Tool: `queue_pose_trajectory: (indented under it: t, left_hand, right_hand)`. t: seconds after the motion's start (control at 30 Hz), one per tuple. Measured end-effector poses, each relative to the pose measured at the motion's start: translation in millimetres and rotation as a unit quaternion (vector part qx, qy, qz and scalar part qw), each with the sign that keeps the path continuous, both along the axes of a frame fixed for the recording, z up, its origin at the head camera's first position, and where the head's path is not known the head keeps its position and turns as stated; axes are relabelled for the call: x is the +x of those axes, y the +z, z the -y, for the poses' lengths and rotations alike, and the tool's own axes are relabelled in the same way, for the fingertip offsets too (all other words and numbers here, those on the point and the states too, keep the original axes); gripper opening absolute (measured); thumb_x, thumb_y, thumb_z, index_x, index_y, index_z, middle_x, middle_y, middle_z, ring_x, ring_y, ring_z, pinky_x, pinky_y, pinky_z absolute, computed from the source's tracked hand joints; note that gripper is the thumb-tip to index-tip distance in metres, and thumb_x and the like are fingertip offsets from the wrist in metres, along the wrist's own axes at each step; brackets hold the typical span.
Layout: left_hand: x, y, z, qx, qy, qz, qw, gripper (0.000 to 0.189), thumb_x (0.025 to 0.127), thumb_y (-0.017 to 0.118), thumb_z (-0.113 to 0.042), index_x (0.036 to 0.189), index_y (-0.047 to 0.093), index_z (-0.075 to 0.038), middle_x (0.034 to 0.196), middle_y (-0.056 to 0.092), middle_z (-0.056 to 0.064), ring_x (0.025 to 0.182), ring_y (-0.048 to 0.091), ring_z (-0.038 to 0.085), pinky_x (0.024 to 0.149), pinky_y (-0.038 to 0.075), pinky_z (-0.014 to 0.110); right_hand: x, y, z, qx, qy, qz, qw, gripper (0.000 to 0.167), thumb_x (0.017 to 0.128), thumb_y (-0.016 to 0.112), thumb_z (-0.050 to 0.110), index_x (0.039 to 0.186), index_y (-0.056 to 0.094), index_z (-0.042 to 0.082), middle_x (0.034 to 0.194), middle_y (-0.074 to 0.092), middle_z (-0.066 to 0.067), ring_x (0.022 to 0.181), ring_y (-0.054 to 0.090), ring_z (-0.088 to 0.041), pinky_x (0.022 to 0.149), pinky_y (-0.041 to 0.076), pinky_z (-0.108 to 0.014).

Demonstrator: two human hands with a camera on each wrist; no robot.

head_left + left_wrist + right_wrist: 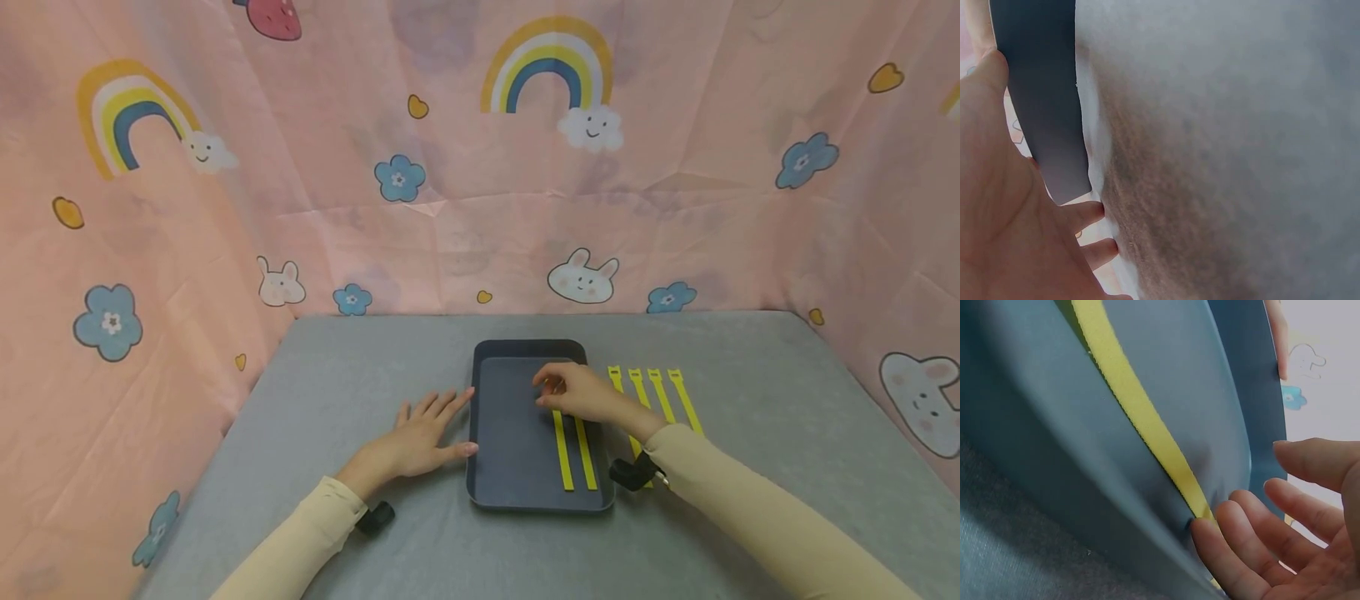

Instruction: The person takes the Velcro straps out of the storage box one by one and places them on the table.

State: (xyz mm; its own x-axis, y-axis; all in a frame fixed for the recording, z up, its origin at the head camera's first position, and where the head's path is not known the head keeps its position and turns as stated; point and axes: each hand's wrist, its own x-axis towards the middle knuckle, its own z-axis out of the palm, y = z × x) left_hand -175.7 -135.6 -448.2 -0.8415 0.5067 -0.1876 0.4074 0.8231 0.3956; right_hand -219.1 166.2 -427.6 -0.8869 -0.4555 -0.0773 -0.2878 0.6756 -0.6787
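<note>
Left hand (418,442): spread against tray (510,450), frame centre; you press lightly.
Right hand (588,395): loose, holding nothing; avoid dragging yellow straps (565,458).

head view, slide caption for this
Left hand touching tray, right hand over two yellow straps in it, four more straps beside the tray.

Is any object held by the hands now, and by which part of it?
Nothing is held. The right hand curls loosely over the yellow straps in the tray, thumb apart from the fingers; the left hand only touches the tray's side.
</note>
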Motion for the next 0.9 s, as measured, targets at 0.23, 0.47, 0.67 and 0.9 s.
queue_pose_trajectory:
  t: [0.23,0.47,0.67,0.9]
  left_hand:
    - [-1.0,-1.9,1.1,0.002,0.000,-0.002,1.0000,0.084,0.093,0.045,-0.071,0.159,0.004,-0.040,0.167,0.018,0.008,0.155,0.012,0.040,0.115,0.007,0.073]
    - [-2.0,-4.6,1.4,-0.001,0.001,-0.003,1.0000,0.084,0.092,0.044,-0.073,0.158,0.003,-0.042,0.167,0.019,0.007,0.155,0.012,0.039,0.116,0.007,0.073]
    - [-2.2,-5.0,1.1,-0.001,0.003,-0.002,1.0000,0.083,0.092,0.044,-0.073,0.158,0.003,-0.043,0.167,0.019,0.007,0.155,0.011,0.038,0.116,0.007,0.073]
    - [-1.5,-4.1,0.8,-0.003,0.002,-0.001,1.0000,0.084,0.092,0.044,-0.073,0.158,0.004,-0.042,0.167,0.019,0.007,0.155,0.012,0.038,0.116,0.007,0.073]
  right_hand:
    - [-2.0,-0.2,4.1,0.014,0.005,0.002,0.9999,0.031,0.091,0.071,0.019,0.119,0.066,0.006,0.103,0.071,-0.008,0.084,0.064,-0.014,0.069,0.052,-0.029]
    - [-3.2,5.0,8.3,0.019,0.027,0.012,0.9994,0.033,0.091,0.070,0.018,0.120,0.065,0.003,0.097,0.070,-0.007,0.078,0.060,-0.012,0.068,0.049,-0.028]
    - [-6.5,6.7,12.8,0.021,0.031,0.036,0.9987,0.034,0.091,0.070,0.018,0.121,0.064,0.002,0.096,0.071,-0.009,0.072,0.061,-0.013,0.066,0.050,-0.026]
    - [-7.3,8.3,21.6,0.022,0.026,0.055,0.9979,0.035,0.092,0.069,0.019,0.122,0.063,0.002,0.099,0.072,-0.010,0.075,0.066,-0.017,0.067,0.053,-0.028]
